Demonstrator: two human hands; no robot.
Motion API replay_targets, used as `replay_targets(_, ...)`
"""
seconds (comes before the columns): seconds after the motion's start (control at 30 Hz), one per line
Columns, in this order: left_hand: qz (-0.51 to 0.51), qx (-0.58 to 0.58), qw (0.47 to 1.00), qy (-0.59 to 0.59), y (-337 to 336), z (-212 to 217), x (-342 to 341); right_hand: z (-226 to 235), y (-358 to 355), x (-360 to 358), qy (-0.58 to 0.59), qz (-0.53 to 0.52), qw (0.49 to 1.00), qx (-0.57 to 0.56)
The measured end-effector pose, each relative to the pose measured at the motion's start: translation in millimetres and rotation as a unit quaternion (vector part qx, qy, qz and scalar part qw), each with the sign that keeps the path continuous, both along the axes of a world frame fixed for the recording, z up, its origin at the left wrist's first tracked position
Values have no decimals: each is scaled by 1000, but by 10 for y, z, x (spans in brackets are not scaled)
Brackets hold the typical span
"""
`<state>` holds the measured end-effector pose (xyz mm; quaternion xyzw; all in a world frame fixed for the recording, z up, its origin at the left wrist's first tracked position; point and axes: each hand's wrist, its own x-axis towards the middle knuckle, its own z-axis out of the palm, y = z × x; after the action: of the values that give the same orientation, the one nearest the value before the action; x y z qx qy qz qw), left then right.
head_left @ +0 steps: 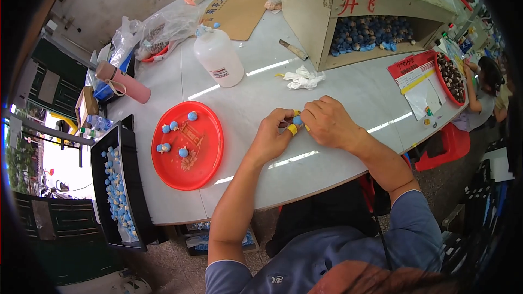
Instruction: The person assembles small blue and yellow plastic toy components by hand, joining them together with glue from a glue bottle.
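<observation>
Over the grey-white tabletop my two hands meet. My left hand pinches a small round blue piece between thumb and finger, both wrapped in yellow tape. My right hand closes on the same piece from the other side, its fingertips mostly hidden behind the knuckles. To the left lies a round red plate. Several similar blue balls with pale parts rest on it, one of them a blue ball near its far rim.
A black tray of blue pieces hangs at the left edge. A white bottle, a pink flask and crumpled tissue stand or lie beyond. An open-fronted box holds blue pieces. Far right: a red basket, a person.
</observation>
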<state>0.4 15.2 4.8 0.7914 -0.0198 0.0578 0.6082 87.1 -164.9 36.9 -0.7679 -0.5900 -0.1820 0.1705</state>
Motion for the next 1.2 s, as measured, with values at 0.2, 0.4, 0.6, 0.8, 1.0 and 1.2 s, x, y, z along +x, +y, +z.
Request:
replay_targets(0.2, -12, 4, 1000, -19, -13, 39, -12, 75, -14, 125, -35, -68, 990, 121)
replay_targets(0.4, -3, -68, 997, 37, 38, -13, -7, 36, -15, 28, 79, 4, 990, 116)
replay_targets(0.6, -8, -58, 998, 26, 20, -10, -3, 44, -11, 12, 28, 9, 997, 73)
replay_targets(0.8, 7, 66, 998, -15, -27, 49, -17, -64, 20, 8, -19, -13, 1000, 4)
replay_targets(1.0, 17, 23, 998, -51, -42, 25, -10, 39, -38, 122, 74, -118, 975, 176)
replay_targets(1.2, 54, -19, 996, -65, -20, 5, 0, 42, -20, -10, 218, -58, 968, 111)
